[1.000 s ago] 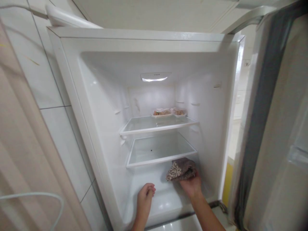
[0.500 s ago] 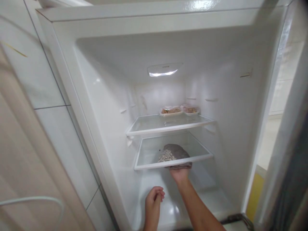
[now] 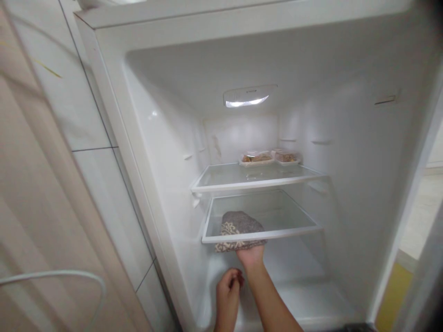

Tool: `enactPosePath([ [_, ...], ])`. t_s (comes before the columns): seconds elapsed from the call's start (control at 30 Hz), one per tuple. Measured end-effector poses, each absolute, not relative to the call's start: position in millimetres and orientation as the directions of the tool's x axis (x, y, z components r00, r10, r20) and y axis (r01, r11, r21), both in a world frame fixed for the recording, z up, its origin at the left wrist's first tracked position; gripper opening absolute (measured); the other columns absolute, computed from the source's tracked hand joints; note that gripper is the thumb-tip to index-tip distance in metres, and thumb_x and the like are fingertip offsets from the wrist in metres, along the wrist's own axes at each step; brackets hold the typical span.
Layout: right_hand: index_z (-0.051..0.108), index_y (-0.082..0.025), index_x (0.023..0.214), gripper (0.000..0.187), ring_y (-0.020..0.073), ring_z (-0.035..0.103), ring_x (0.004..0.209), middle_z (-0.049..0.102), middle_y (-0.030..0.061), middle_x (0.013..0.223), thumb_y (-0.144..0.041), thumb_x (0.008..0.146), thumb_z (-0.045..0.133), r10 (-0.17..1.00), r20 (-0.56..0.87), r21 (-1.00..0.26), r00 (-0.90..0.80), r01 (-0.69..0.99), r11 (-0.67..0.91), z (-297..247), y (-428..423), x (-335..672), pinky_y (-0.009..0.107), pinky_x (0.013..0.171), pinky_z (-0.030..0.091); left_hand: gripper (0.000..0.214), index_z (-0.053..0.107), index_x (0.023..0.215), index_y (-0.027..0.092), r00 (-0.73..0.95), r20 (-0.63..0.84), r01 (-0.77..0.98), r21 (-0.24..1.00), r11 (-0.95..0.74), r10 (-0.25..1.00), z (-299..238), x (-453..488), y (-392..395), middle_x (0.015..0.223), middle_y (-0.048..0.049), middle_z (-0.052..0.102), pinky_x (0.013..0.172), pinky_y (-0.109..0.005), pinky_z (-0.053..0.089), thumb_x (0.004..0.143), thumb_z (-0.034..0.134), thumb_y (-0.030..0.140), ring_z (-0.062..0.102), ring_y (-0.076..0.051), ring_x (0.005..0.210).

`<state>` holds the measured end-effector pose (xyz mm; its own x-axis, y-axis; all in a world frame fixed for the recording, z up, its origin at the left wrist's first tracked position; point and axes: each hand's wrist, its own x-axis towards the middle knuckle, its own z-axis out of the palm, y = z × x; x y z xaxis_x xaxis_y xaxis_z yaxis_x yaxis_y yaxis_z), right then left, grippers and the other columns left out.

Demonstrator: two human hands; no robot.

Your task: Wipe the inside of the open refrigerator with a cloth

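White plastic refrigerator interior (image 3: 360, 198): my right hand (image 3: 251, 256) is gripping a grey, cream-patterned fabric cloth (image 3: 241, 223) beneath the white-rimmed lower glass shelf (image 3: 290, 232); work apparently midway, unfinished. My left hand (image 3: 230, 282): hanging half-curled, hold unclear.

Lower shelf (image 3: 284, 213): upward path of right hand (image 3: 252, 256) is barred; open room is offered beneath, rightward.
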<state>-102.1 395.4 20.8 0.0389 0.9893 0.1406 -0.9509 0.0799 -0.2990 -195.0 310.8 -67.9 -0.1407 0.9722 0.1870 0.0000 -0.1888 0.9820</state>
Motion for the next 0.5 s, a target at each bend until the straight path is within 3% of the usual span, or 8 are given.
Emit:
enactPosePath([
  [0.33, 0.074, -0.027, 0.098, 0.039, 0.0251, 0.064, 0.117, 0.073, 0.0069, 0.114, -0.041, 0.089, 0.039, 0.925, -0.127, -0.112, 0.358, -0.932, 0.345, -8, 389, 61, 0.064, 0.108, 0.039, 0.026, 0.069, 0.076, 0.017, -0.158, 0.142, -0.054, 0.987, -0.152, 0.977, -66, -196, 314, 0.065, -0.0051, 0.069, 0.058, -0.028, 0.043, 0.065, 0.068, 0.041, 0.06, -0.017, 0.061],
  [0.5, 0.071, -0.031, 0.114, 0.041, 0.0231, 0.053, 0.132, 0.067, 0.0041, 0.131, -0.044, 0.089, 0.041, 0.959, 0.032, -0.129, 0.282, -0.95, 0.284, -13, 376, 52, 0.064, 0.115, 0.027, 0.026, 0.07, 0.076, 0.018, -0.181, 0.155, -0.067, 0.983, -0.169, 0.971, -61, -196, 311, 0.065, -0.0052, 0.069, 0.058, -0.028, 0.043, 0.064, 0.066, 0.04, 0.059, -0.018, 0.06],
])
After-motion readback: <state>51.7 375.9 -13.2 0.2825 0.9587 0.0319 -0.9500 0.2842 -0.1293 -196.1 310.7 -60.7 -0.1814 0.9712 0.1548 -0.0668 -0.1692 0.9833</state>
